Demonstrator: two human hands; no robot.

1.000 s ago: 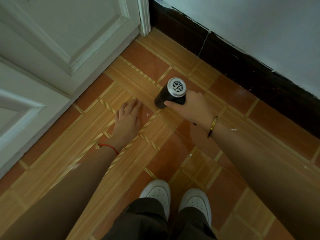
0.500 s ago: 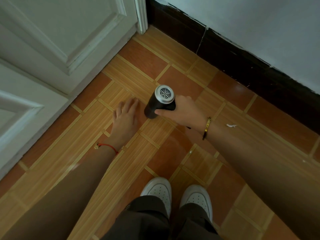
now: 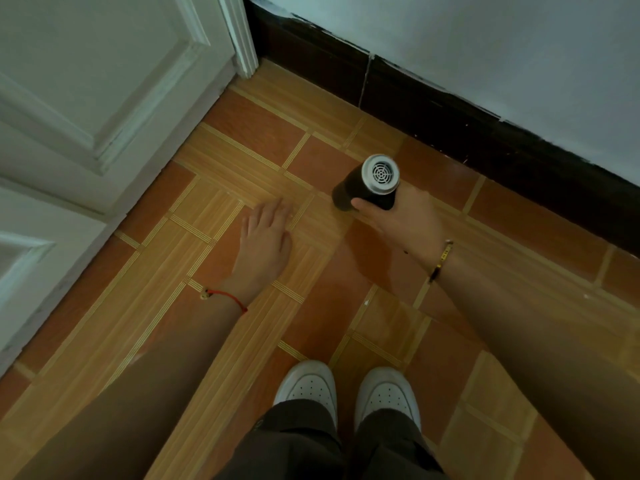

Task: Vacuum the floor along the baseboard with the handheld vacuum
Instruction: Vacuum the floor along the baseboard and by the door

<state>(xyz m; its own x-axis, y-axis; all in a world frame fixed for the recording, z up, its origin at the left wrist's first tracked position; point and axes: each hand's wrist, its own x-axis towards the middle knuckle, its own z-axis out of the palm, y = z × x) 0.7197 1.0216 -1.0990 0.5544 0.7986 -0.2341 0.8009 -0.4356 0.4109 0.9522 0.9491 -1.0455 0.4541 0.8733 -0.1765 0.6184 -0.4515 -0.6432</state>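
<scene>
The handheld vacuum (image 3: 367, 186) is a black cylinder with a silver grilled end facing up at me. My right hand (image 3: 403, 218) is wrapped around its body, holding it nose-down over the orange and tan floor tiles (image 3: 249, 136). The dark baseboard (image 3: 485, 140) runs diagonally along the foot of the pale wall, a short way beyond the vacuum. My left hand (image 3: 265, 244) lies flat on the tiles with fingers spread, left of the vacuum and apart from it.
A white panelled door (image 3: 97, 81) and its frame (image 3: 242, 36) fill the upper left, meeting the baseboard at the corner. My two white shoes (image 3: 346, 389) stand at the bottom centre. Small white specks (image 3: 366, 301) lie on the tiles.
My right hand has carried the vacuum to the right and farther from my left hand, closer to the baseboard. My left hand has stayed flat on the floor.
</scene>
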